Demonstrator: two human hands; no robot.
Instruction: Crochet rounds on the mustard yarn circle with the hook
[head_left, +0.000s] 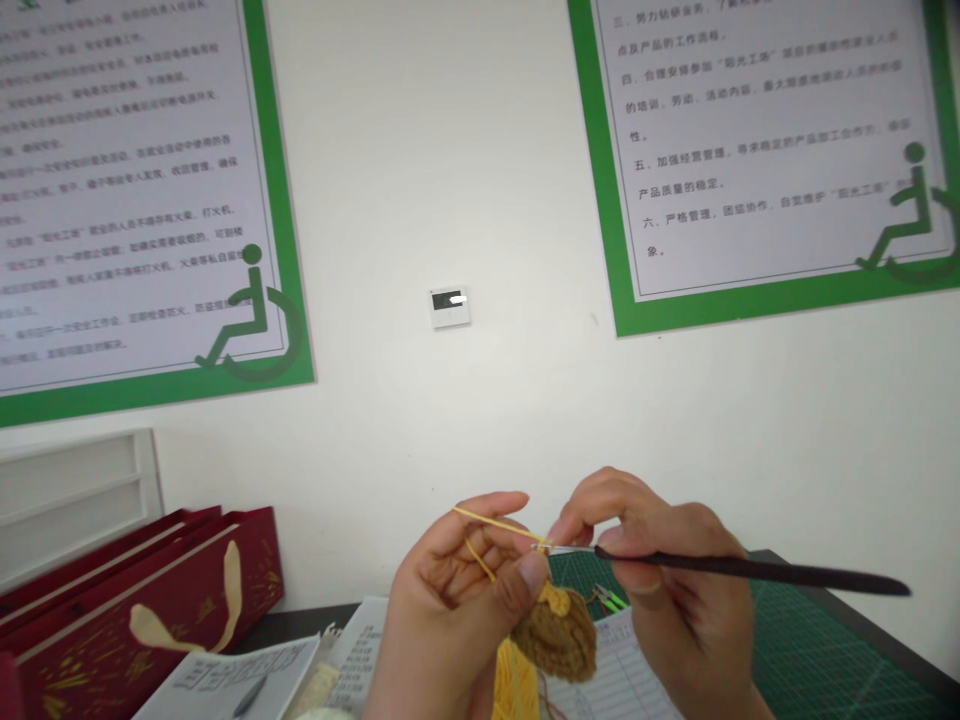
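Observation:
My left hand (450, 610) is raised in front of me, its thumb and fingers pinching a small brown crocheted piece (559, 632) with a yellow edge. Yellow yarn (491, 522) runs taut over its index finger and hangs down below the piece. My right hand (660, 590) is closed around a dark crochet hook (750, 570), held like a pen. The hook's metal tip meets the yarn just above the crocheted piece, between the two hands.
Red gift bags (142, 600) with cream handles stand at the left. Printed papers (247, 675) lie on the dark table, and a green cutting mat (810, 650) covers its right side. Green-framed posters (757, 160) and a small wall device (449, 306) hang on the white wall.

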